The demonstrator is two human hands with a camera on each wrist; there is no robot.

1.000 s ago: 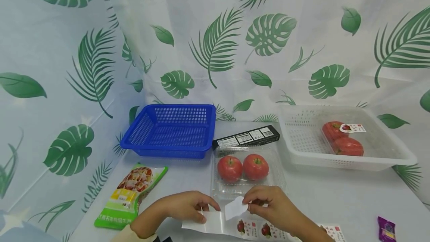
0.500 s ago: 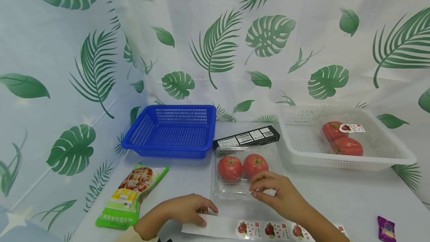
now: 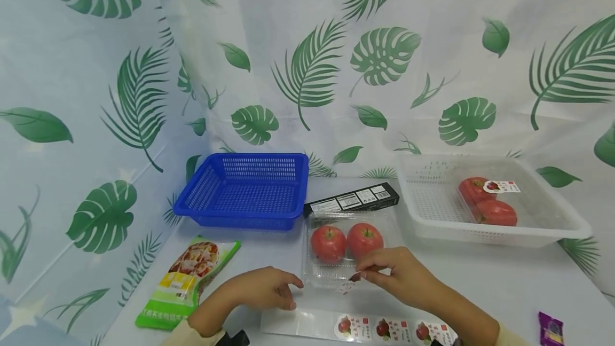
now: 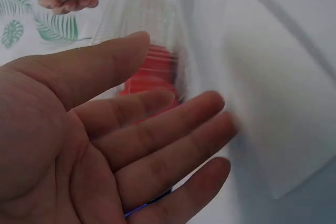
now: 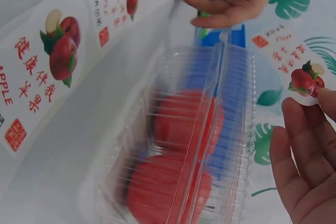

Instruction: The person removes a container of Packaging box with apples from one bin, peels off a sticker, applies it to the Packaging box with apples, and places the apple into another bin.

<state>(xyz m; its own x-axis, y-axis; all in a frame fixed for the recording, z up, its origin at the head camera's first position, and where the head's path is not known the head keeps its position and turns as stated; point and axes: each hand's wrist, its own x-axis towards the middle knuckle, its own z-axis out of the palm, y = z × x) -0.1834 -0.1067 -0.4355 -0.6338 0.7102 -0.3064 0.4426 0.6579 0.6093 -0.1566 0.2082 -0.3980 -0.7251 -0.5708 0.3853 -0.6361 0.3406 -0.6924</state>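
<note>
My right hand (image 3: pixel 403 276) pinches an apple sticker (image 5: pixel 296 66) by its picture end, between thumb and fingers. The sticker hangs over the front edge of a clear plastic clamshell box (image 3: pixel 317 274). Inside the shut box sit two red apples (image 3: pixel 329 244), side by side. My left hand (image 3: pixel 261 287) holds nothing; its fingers are spread and slightly bent in the left wrist view. Below and right of it lies a white backing strip (image 3: pixel 298 323) with several apple stickers (image 3: pixel 353 327), its left part bare.
Behind the box lies a long black carton (image 3: pixel 355 199). A blue basket (image 3: pixel 240 220) stands at back left, a green food bag (image 3: pixel 189 282) before it. At right, a white basket (image 3: pixel 504 233) holds a labelled box of apples (image 3: pixel 495 212). A purple packet (image 3: pixel 551 329) lies front right.
My right hand has carried the sticker from above the strip to the box's front edge, turning its printed face into view. My left hand has let go of the strip.
</note>
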